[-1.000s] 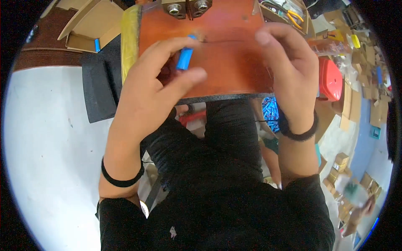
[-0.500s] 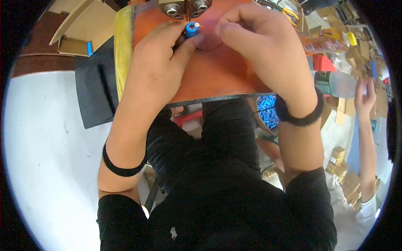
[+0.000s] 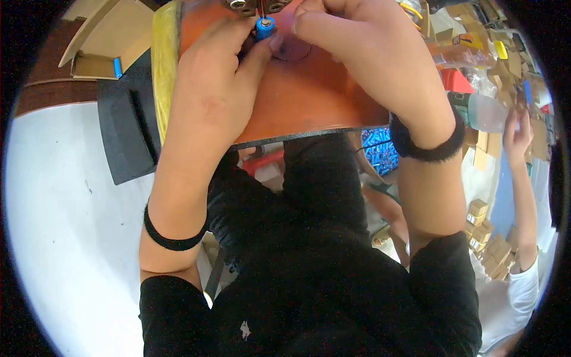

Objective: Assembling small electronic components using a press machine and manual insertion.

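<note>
A blue cylindrical battery cell (image 3: 265,30) stands upright between the thumb and fingers of my left hand (image 3: 217,89). Its metal end faces up, directly beneath the thin electrode tips of a spot welder (image 3: 260,7) at the top edge. I cannot tell whether the tips touch it. To the right of the cell, my right hand (image 3: 369,53) is closed, thumb against bent fingers. Whatever it may pinch is hidden. Both hands are over an orange-brown work surface (image 3: 315,98).
An open cardboard box (image 3: 107,44) with one blue cell (image 3: 118,68) lies far left. Beside my right forearm is a bin full of blue cells (image 3: 380,156). Bottles (image 3: 485,113) and small cartons (image 3: 485,232) are at right, near another person's hand (image 3: 518,134).
My left hand has brought the cell up under the welder tips. The small pale metal piece seen by the cell's top no longer shows separately. My right hand has shifted slightly up and left.
</note>
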### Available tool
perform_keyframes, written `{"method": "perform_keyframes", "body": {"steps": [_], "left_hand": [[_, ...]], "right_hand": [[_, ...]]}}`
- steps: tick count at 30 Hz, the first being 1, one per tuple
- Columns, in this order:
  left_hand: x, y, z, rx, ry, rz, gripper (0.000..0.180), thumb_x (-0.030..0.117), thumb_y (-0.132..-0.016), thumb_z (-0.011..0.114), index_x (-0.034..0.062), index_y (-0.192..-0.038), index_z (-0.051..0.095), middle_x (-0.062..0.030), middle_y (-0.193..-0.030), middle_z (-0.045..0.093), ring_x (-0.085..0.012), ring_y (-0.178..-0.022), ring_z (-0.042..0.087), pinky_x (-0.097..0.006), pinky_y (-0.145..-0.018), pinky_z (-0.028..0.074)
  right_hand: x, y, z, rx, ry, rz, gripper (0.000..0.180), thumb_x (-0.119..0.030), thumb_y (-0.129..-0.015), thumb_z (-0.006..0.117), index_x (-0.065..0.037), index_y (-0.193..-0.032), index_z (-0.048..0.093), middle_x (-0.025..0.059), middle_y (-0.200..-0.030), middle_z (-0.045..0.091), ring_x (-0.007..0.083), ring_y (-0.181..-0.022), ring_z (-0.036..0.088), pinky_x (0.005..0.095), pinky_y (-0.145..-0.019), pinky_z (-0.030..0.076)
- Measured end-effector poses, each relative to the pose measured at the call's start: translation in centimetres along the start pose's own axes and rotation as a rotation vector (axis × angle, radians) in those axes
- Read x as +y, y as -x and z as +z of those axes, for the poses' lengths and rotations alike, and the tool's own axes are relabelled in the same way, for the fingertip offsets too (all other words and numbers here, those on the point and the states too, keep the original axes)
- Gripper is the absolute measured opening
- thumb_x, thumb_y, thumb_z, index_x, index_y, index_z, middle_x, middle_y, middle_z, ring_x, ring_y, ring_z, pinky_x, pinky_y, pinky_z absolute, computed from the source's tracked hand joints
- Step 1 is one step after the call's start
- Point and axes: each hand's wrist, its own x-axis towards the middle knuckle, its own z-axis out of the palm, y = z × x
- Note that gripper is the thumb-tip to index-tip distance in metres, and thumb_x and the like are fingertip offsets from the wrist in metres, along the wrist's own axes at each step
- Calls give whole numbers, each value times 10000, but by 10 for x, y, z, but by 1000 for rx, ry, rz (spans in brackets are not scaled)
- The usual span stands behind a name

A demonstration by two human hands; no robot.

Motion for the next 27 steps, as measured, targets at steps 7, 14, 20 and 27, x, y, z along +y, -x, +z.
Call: {"method": "perform_keyframes", "body": {"steps": [7,14,20,27], "left_hand": [[-1,0,2,11,33,-39,174,130,-869,673,0,-984,654,-212,-865,613,-390,-796,605,-414,-695,474],[6,-2,1,-98,-36,-160,261,208,-905,663,46,-1109,669,-172,-1006,674,-279,-898,653,-334,-804,484],[15,2,-11,-140,-34,-236,271,189,-857,721,40,-1081,686,-115,-902,639,-196,-806,623,-279,-746,482],[27,41,-51,-219,159,-41,337,223,-828,748,84,-1130,697,-99,-943,659,-224,-857,639,-287,-739,496]], "right_hand": [[-11,-2,-2,-48,107,150,233,-158,-848,623,74,-820,630,113,-647,588,148,-600,528,308,-590,454],[-12,9,-13,-76,149,144,228,-174,-885,613,50,-845,619,88,-660,566,124,-631,526,289,-606,442],[14,20,1,9,244,-1,208,-188,-924,611,19,-925,633,50,-730,599,107,-679,534,262,-649,430],[-7,104,-18,-25,184,-52,157,-144,-937,593,12,-927,610,91,-774,607,163,-715,560,304,-664,450]]}}
